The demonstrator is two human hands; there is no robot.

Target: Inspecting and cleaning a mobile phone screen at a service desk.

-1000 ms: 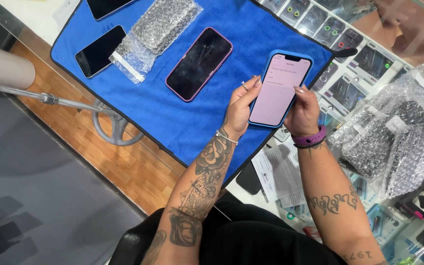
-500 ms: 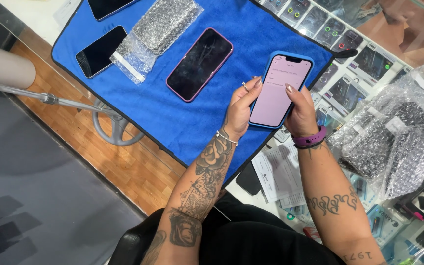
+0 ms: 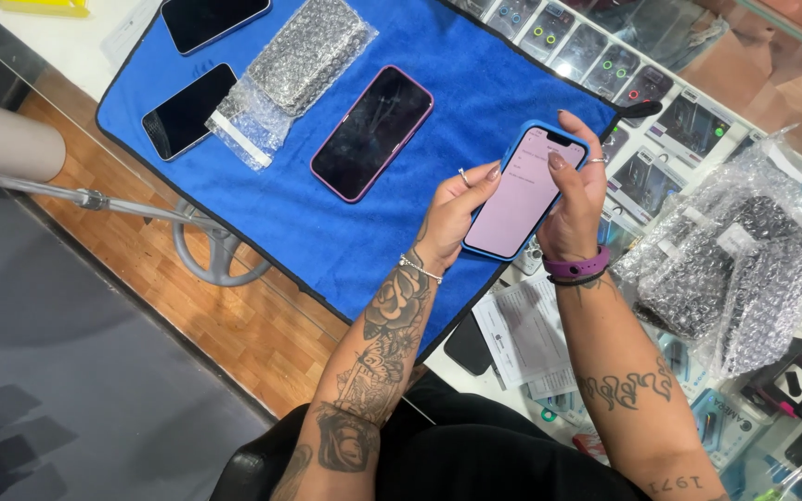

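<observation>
Mostly hidden behind the blue-cased phone [image 3: 523, 193], right hand [image 3: 575, 206] wraps it; left hand [image 3: 452, 211] grips its edge.

Glass tabletop [image 3: 772, 56], display goods visible beneath. Blue cloth [image 3: 475, 65] spread over its left part, reaching the near edge. Bubble-wrap bundle [image 3: 744, 269] lies toward the right edge. Printed paper slips [image 3: 531, 339] and a small dark phone [image 3: 468, 345] lie at the near edge, beside the cloth.
</observation>
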